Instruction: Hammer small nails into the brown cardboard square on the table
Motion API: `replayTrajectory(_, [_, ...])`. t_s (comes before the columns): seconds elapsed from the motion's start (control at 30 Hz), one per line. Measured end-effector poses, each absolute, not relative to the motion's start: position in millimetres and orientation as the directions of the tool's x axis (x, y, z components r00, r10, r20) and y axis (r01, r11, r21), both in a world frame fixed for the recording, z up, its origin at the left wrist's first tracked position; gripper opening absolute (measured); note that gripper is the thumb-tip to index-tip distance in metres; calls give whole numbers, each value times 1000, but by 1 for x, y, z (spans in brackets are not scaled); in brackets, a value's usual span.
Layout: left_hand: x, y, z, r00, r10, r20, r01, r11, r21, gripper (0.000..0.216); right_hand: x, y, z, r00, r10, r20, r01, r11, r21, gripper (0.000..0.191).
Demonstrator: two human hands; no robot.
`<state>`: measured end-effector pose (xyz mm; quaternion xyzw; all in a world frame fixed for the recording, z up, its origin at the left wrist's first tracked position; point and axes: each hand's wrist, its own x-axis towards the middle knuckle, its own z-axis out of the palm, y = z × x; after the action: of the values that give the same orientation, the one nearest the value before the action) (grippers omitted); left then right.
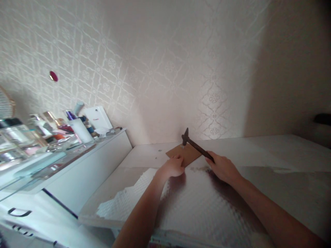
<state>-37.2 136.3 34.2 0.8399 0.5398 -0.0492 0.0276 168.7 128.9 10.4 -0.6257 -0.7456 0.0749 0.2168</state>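
Observation:
My right hand (222,167) is wrapped round the dark handle of a hammer (198,147). The hammer's head is over the far part of a thin brown board (190,154); whether it touches cannot be made out. Close under the head, a small whitish thing (182,146) shows on the board, too small to name. My left hand (173,167) grips the board at its near left side, fingers curled on its surface. The board lies on a white tabletop (144,151), partly beside a sheet of white bubble wrap (201,199) that spreads under my forearms.
To the left stands a white dresser (103,165) crowded with bottles, tubes and a white box (98,117). A patterned wall (168,69) rises directly behind the tabletop. Small bits (159,150) lie left of the board. A dark object (323,119) shows at the far right.

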Motion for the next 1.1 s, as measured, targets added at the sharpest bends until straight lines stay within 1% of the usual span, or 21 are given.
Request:
replayTrajectory(0.07, [-37,136,35,405,906,-122,913,-408,-1,53,168,128,11,-135,964,228,897,217,-385,39])
replayTrajectory(0.2, [-37,136,35,410,904,-122,911,-413,5,52,167,127,13,-101,968,228,902,185,-389,39])
replayTrajectory(0.4, [-39,137,33,403,907,-121,914,-406,5,52,168,128,13,-120,972,203,905,191,-381,38])
replayTrajectory(0.5, [-38,137,34,401,906,-133,915,-404,6,51,168,128,13,-102,970,221,900,184,-395,39])
replayTrajectory(0.63, [-37,137,35,392,908,-144,918,-397,-4,52,169,128,13,-120,972,204,898,194,-396,39])
replayTrajectory(0.8, [-37,136,35,401,905,-140,913,-407,-12,52,169,130,12,-93,971,222,902,176,-394,40])
replayTrajectory(0.97, [-37,136,35,398,906,-141,915,-403,-7,52,169,129,12,-119,971,209,900,195,-391,39])
replayTrajectory(1.1, [-37,137,34,401,905,-140,914,-406,-5,54,169,128,13,-101,969,227,897,187,-400,39])
